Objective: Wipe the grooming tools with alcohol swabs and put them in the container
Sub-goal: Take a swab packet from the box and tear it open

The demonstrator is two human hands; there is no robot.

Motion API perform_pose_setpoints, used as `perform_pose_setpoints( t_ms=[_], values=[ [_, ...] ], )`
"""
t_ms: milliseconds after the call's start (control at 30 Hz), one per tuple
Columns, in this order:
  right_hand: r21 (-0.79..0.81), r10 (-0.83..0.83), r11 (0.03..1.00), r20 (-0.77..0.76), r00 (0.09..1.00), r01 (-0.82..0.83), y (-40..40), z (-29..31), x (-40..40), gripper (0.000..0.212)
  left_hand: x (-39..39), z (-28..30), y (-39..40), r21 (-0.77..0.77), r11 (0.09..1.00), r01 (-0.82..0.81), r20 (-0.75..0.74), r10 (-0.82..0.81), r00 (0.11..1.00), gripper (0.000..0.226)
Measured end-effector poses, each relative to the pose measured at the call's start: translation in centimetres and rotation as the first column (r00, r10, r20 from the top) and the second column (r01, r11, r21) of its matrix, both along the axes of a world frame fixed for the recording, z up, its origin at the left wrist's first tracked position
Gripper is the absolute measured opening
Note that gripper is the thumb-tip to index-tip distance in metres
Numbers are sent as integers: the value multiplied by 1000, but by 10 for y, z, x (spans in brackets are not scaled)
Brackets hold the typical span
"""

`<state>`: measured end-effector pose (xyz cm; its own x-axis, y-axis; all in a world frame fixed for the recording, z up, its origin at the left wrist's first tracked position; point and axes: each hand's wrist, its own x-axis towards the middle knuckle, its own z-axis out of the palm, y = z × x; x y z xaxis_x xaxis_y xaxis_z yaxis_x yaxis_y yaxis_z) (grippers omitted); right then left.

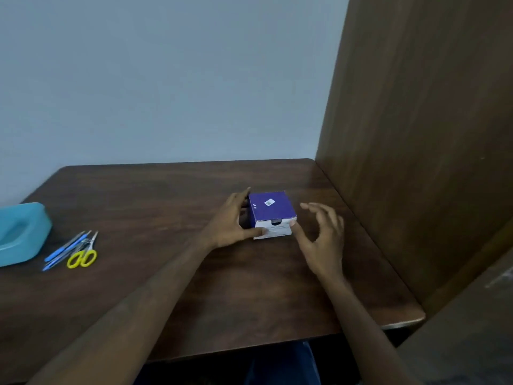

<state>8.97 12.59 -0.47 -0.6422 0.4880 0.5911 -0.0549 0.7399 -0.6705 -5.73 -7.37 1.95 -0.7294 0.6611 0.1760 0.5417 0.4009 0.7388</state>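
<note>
A small purple and white swab box [273, 211] stands on the dark wooden table [172, 273], right of the middle. My left hand [231, 222] grips its left side, thumb on the white front face. My right hand [323, 234] is beside the box's right front corner, thumb tip touching the corner, fingers spread and loosely bent. At the far left lie small scissors with yellow handles [83, 254] and two or three blue-handled tools [65, 250], bunched together. A teal container [20, 234] sits left of them at the frame's edge.
A tall wooden panel [416, 134] walls off the table's right side. A pale wall stands behind the table. My legs in dark blue trousers [280, 365] show under the front edge.
</note>
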Motion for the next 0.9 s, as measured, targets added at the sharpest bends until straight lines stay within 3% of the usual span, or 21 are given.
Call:
perform_pose_setpoints(
  t_ms=[67, 167, 433, 700, 900],
  values=[
    [84, 181, 979, 81, 980, -187, 4, 8, -15, 57, -2, -2, -6, 17, 1000, 24, 27, -24, 999, 118],
    [72, 419, 898, 164, 893, -434, 17, 16, -41, 63, -1, -18, -1, 117, 992, 38, -7, -38, 999, 101],
    [35, 553, 828, 124, 824, -560, 40, 0, -70, 42, -16, -37, 1, 179, 981, 81, 5, -84, 996, 102],
    [20, 503, 864, -23, 864, -503, 34, 1, -76, 30, -23, -38, 1, 192, 976, 100, 50, -111, 993, 105],
    [-328, 290, 874, -238, 927, -358, 33, 5, -81, 45, -18, -36, -1, 226, 965, 135, 20, -143, 990, 107]
  ],
)
